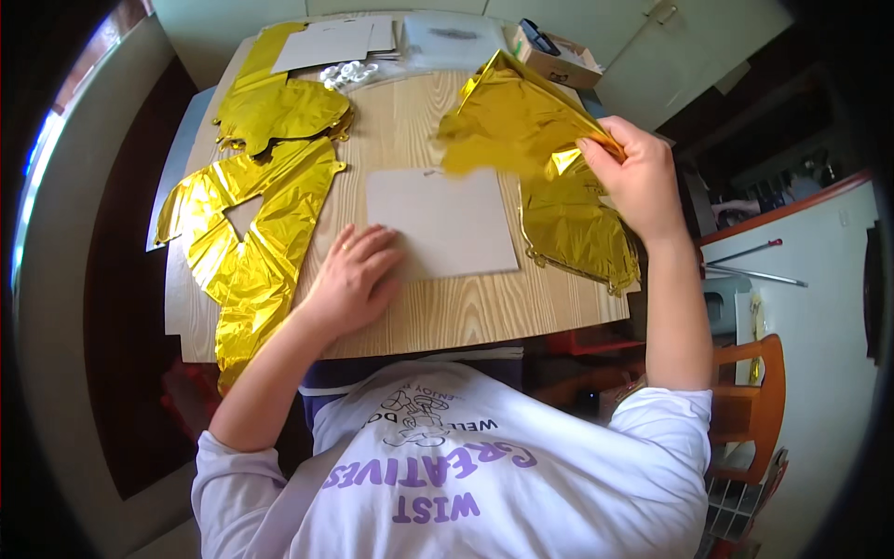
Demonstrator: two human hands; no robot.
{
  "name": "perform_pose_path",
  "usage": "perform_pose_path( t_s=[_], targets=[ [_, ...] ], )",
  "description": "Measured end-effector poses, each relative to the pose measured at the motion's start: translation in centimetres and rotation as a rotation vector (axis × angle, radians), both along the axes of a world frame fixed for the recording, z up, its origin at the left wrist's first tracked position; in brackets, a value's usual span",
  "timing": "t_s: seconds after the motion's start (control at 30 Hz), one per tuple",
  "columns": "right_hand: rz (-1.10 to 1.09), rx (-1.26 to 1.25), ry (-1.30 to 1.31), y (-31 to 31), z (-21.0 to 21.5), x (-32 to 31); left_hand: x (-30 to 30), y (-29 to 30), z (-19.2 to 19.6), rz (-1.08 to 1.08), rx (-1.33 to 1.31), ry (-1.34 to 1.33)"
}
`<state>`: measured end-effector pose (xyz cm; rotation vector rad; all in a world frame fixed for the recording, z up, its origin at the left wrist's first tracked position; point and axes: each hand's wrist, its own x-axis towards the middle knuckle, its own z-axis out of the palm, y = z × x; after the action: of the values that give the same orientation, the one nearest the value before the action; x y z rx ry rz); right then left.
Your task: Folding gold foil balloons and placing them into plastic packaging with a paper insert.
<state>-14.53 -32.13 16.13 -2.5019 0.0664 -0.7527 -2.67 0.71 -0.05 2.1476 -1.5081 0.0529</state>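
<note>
Pinched between thumb and fingers, a folded gold foil balloon (521, 116) hangs from my right hand (638, 172), raised over the table's right side. Its lower left edge is smeared by motion. Beneath it another gold foil piece (573, 228) lies at the right edge; whether the two are joined, I cannot tell. My left hand (354, 279) rests with fingers stretched out on the left edge of a pale grey card (447, 224). Left of that hand, a large flat gold foil balloon (261, 252) with a triangular hole hangs over the table's front edge.
More gold foil (284, 112) lies at the back left, partly under a stack of pale cards (326, 45). Small white coiled pieces (349, 74) sit beside clear plastic sheets (452, 42). A cardboard box (559, 65) holds a dark item. A wooden chair (754, 401) stands right.
</note>
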Motion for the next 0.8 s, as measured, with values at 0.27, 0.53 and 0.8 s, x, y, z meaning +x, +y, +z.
perform_pose_path(
  t_s=[0.27, 0.53, 0.8],
  targets=[
    [0.280, -0.875, -0.244, 6.7, -14.1, -0.5, -3.7, 2.7, 0.4, 0.027, -0.179, 0.123],
    [0.388, -0.852, -0.174, 6.0, -15.0, -1.7, -3.6, 1.7, 0.8, 0.077, -0.226, 0.023],
    [0.382, -0.816, -0.192, 5.1, -14.7, -2.9, -4.5, 0.7, 1.0, 0.044, -0.181, 0.003]
  ],
)
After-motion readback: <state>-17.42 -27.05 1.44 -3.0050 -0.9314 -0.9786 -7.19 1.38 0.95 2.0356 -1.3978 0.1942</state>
